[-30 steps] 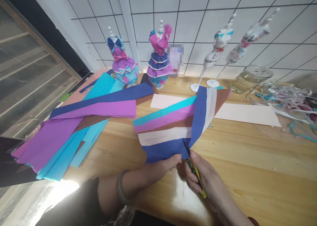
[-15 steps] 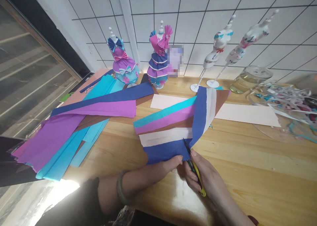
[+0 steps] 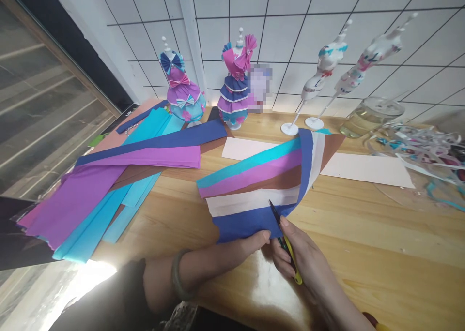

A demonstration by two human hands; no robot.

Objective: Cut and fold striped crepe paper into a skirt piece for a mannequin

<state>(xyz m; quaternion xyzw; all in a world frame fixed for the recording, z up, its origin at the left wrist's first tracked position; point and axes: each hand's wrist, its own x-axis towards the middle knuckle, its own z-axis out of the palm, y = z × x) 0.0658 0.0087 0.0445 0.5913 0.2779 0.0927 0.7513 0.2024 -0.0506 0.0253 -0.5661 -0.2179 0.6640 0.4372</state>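
- Reading the head view from my end: layered strips point(image 3: 257, 182) sit raised over the table point(image 3: 363, 234), mid-bench, in front of the forms, with the far right end curled back.
- Left hand point(image 3: 250, 244): pinching the near blue edge, thumb on top; its fingers underneath I cannot see.
- Right hand point(image 3: 301, 244): wrapped around the scissors point(image 3: 289, 249), dark blades pointing away over the blue band, tip at the white one.
- Cutting seems the step in hand. I'd want the pinch firm and close beside the blades, clear of their path, so the layers don't slip.
- Short bites, blades square to the strips, would likely leave a cleaner edge; thin sheets may crease if pushed.
- The curled end might snag; I'd leave it slack.
- Count: one pair of scissors; five bands on the near face: teal, purple, brown, white, blue.
- Dressed forms, two: left one point(image 3: 181, 89) with three bows, right one point(image 3: 233, 91) with a pink fan.
- Undressed forms point(image 3: 324, 72), two, both leaning.
- Jar point(image 3: 370, 117), one. Bracelet point(image 3: 177, 275), one.
- Pile of strips point(image 3: 87, 190) at left: too overlapped to count. Ribbon tangle point(image 3: 428, 147) at right: likewise.
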